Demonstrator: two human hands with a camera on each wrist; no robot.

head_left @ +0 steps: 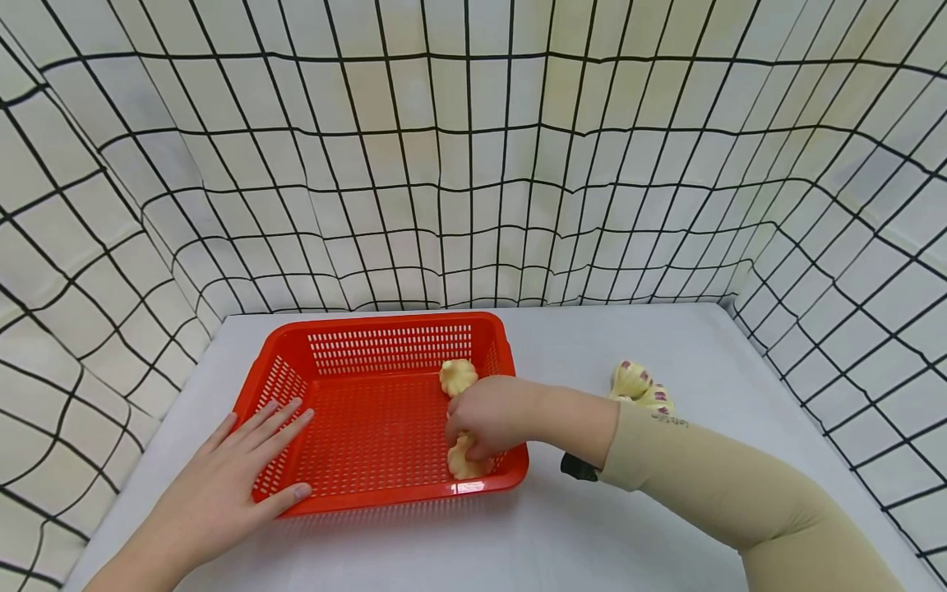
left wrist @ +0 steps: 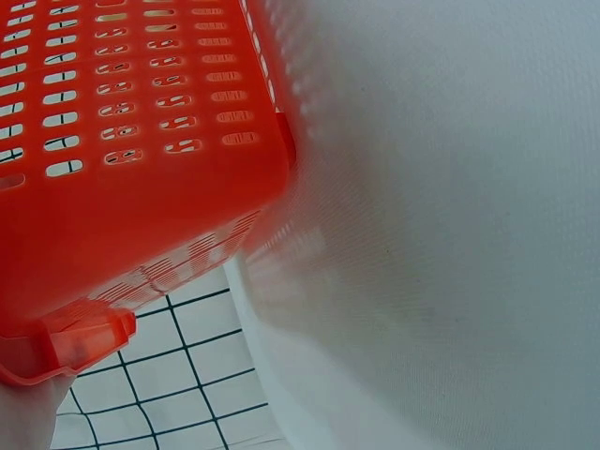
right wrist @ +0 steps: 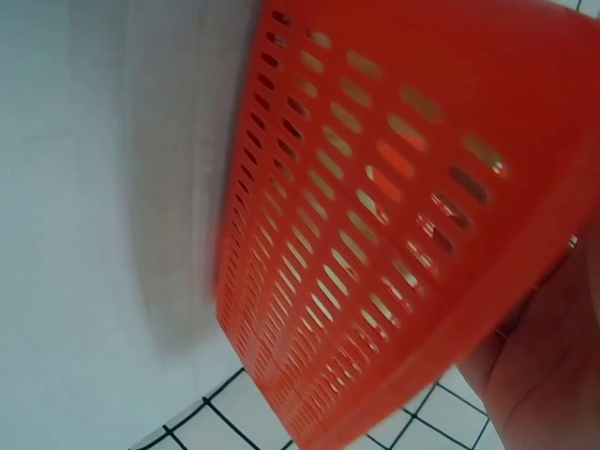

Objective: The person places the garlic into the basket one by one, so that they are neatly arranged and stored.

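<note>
A red plastic basket (head_left: 385, 436) with slotted walls stands on the white table. My left hand (head_left: 229, 477) lies flat over its left rim, fingers spread and straight. My right hand (head_left: 488, 415) reaches over the basket's right side with its fingers curled on a pale yellow lobed garlic bulb (head_left: 468, 464) near the front right corner; the fingers partly hide it. Just behind this hand sits another garlic bulb (head_left: 458, 376). Outside, to the right, lie garlic bulbs with purple marks (head_left: 642, 388), partly covered by the right forearm. Both wrist views show mostly the basket's outer walls.
White walls with black netting (head_left: 473, 164) enclose the table at the back and both sides. The white tabletop (head_left: 592, 534) extends in front of the basket and to its right. A black wrist device (head_left: 579, 467) hangs beneath the right wrist.
</note>
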